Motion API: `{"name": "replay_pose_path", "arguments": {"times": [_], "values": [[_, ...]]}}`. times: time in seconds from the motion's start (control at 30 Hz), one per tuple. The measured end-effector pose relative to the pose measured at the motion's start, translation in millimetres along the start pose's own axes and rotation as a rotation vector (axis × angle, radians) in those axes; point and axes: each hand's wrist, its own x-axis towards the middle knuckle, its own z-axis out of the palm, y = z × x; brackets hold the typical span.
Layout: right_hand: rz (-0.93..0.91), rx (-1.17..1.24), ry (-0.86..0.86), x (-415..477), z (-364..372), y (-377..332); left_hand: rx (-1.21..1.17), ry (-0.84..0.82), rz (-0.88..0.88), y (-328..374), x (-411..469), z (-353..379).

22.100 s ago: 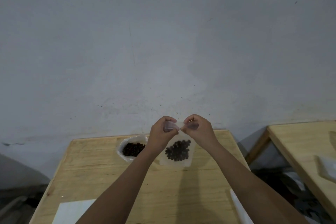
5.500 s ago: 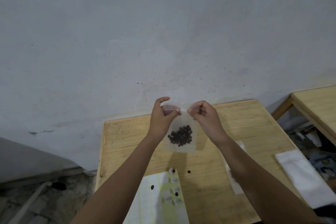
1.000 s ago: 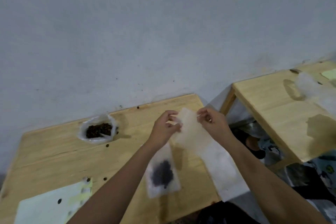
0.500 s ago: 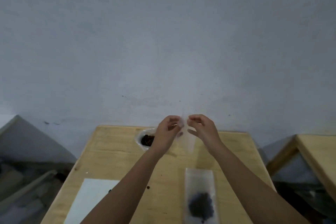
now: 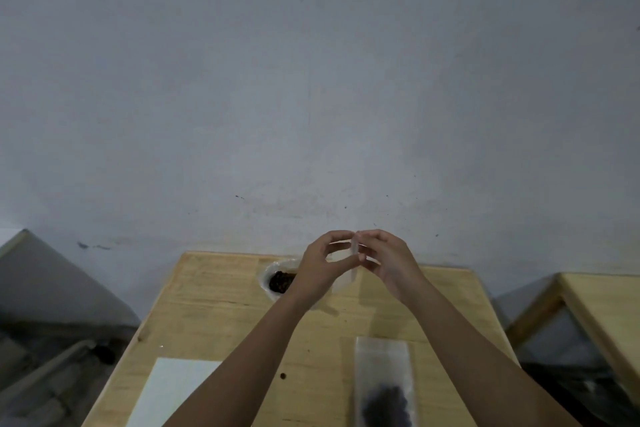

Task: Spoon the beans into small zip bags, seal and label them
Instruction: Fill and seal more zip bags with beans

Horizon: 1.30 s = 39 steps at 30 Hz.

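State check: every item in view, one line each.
Small zip bag: empty, held off the table.
Left hand: pinches its top.
Right hand: pinches its top.
Second zip bag: flat on table, beans inside; seal unclear.
Bean container: open, beans inside.
White sheet: flat on table.

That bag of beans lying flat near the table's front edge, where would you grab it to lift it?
Pinch the filled bag by its empty far end, coming from above. It lies flat on the table with the beans pooled at the near end, so the far strip is thin, probably easiest to nip, and the beans would hang below the grip.
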Motion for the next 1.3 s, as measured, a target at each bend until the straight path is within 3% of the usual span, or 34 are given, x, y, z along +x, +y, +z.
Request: {"name": "replay_pose_path", "arguments": {"times": [0.2, 0.43, 0.67, 0.87, 1.3], "values": [[-0.044, 0.004, -0.008, 0.2, -4.9, -6.6, -0.045, -0.017, 0.009, 3.0, 8.3, 1.8], [-0.2, -0.387, 0.174, 4.9, -3.5, -4.3, 0.022, 0.041, 0.048, 3.9, 13.0, 14.0], [-0.293, -0.465, 0.282, 9.5, -9.0, 0.6, 0.104, 0.122, 0.077, 4.3, 11.2, 33.3], [-0.29, -0.511, 0.261, 8.6, -16.3, 2.1, 0.2, 0.227, 0.054, 2.8, 13.5, 39.2], [-0.239, -0.489, 0.207, 0.5, -38.3, -1.9, 0.375, 0.271, 0.098, 4.0, 16.8, 46.9]]}}
